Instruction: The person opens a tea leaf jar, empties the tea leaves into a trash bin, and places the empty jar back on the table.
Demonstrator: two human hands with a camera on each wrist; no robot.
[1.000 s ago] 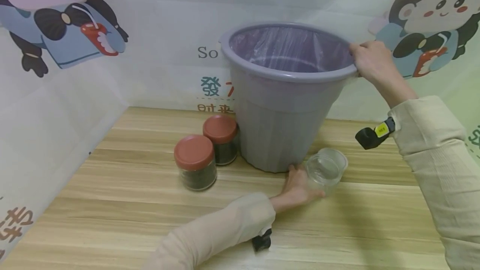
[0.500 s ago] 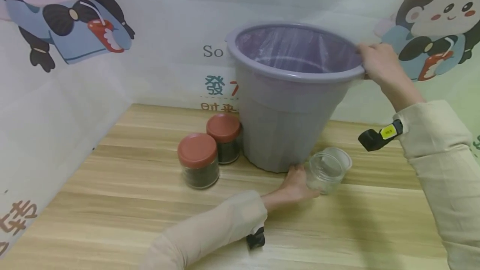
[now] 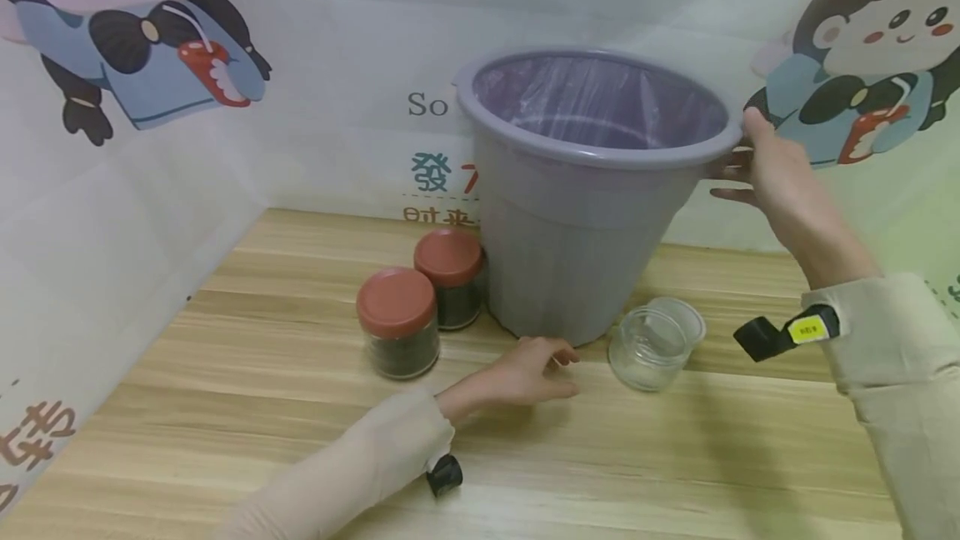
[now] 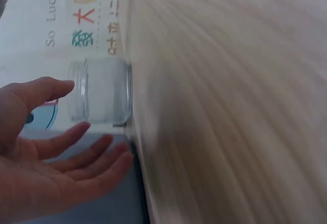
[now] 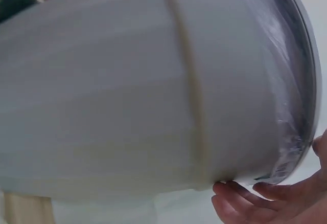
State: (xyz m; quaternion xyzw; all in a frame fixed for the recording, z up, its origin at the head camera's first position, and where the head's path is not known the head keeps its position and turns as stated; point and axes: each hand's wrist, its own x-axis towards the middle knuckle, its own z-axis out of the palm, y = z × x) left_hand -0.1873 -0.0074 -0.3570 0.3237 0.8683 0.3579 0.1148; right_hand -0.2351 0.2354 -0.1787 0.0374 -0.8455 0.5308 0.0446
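A grey-purple trash bin (image 3: pixel 562 232) stands on the table, lined with a clear plastic bag. My right hand (image 3: pixel 787 182) is at the right side of its rim; in the right wrist view its fingertips (image 5: pixel 230 196) touch or nearly touch the wall under the rim, not curled round it. In front of the bin's base, my left hand (image 3: pixel 525 369) hovers low with loosely spread fingers and holds nothing. A clear glass jar (image 3: pixel 648 357) without a lid stands to its right, apart from the fingers. Another clear round piece (image 3: pixel 686 323) shows behind the jar, its kind unclear.
Two glass jars with red lids, a front jar (image 3: pixel 397 323) and a rear jar (image 3: pixel 450 273), stand left of the bin with dark contents. The wood-grain table (image 3: pixel 247 407) meets a printed backdrop (image 3: pixel 337 107) behind and at the left.
My left hand has let go of the clear jar and drawn back to the left. My right hand has loosened from the rim and shifted slightly right and down. The bin stays in place.
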